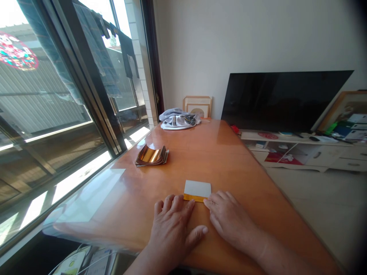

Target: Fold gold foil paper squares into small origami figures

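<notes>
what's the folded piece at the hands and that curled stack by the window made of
The folded piece looks like foil-backed paper: matt white top, shiny gold edge showing. The curled stack seems the same: mirror-bright gold faces, thin enough to curl.

White-and-gold folded paper (197, 190), orange wooden table (218, 160)

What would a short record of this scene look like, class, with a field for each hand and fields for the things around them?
Left hand: flat on the table, fingers at the paper's near left corner
Right hand: flat, fingers at the paper's near right corner
Paper: white sheet, gold strip along its near edge
Nearby: curled stack of gold paper
Surface: glossy orange table
Far end: grey cloth bundle, framed pictures
</notes>
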`<action>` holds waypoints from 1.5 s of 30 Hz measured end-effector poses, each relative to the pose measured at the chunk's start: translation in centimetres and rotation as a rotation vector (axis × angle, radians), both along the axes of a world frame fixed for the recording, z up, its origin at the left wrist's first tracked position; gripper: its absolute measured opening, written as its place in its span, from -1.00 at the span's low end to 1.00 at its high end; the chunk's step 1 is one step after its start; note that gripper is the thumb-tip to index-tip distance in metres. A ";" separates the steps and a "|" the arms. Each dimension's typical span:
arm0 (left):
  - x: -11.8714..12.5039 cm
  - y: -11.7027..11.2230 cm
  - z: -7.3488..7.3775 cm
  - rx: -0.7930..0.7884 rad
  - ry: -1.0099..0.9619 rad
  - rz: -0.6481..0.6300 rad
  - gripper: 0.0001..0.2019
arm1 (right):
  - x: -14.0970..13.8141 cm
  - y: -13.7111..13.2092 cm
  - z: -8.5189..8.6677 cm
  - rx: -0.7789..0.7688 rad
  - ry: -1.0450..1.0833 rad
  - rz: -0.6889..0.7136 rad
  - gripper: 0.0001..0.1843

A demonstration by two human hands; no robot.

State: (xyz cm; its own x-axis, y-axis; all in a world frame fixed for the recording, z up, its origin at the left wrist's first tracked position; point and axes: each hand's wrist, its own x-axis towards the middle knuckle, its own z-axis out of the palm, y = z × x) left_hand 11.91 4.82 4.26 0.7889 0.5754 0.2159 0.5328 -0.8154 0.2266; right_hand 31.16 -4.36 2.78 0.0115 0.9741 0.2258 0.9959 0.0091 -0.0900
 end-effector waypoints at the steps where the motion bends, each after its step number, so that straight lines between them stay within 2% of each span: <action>1: -0.1 0.0 0.0 0.000 0.001 0.006 -0.43 | 0.0 0.0 -0.1 0.003 0.003 -0.001 -0.76; 12: -1.1 1.0 -0.5 0.027 -0.014 0.051 -0.44 | -0.1 0.0 -0.2 0.013 -0.012 -0.015 -0.73; 20: -0.7 1.1 -0.9 0.101 -0.071 0.145 -0.51 | 0.0 0.0 -0.3 0.033 -0.014 -0.006 -0.74; 22: -0.4 0.9 -0.8 0.094 -0.119 0.096 -0.56 | -0.1 0.0 -0.3 0.031 -0.012 -0.002 -0.77; 25: 0.4 0.4 -0.7 0.057 -0.142 -0.076 -0.60 | 0.0 0.0 -0.3 0.026 0.018 0.001 -0.82; 27: 0.9 0.2 -0.8 0.031 -0.113 -0.147 -0.63 | 0.0 0.1 -0.3 0.027 0.038 0.002 -0.84; 33: 1.2 0.4 -1.2 0.003 -0.024 -0.135 -0.70 | 0.2 0.2 -0.5 0.039 0.018 0.004 -0.80; 45: 1.3 0.1 -1.1 0.037 -0.040 -0.112 -0.71 | -0.6 0.3 -0.4 0.028 0.011 -0.024 -0.83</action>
State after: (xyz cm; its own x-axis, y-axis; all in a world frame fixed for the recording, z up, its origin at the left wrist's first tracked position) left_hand 13.23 4.94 3.11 0.8377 0.4756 0.2683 0.4293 -0.8773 0.2146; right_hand 30.58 -4.05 2.36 0.0373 0.9668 0.2527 0.9948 -0.0120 -0.1010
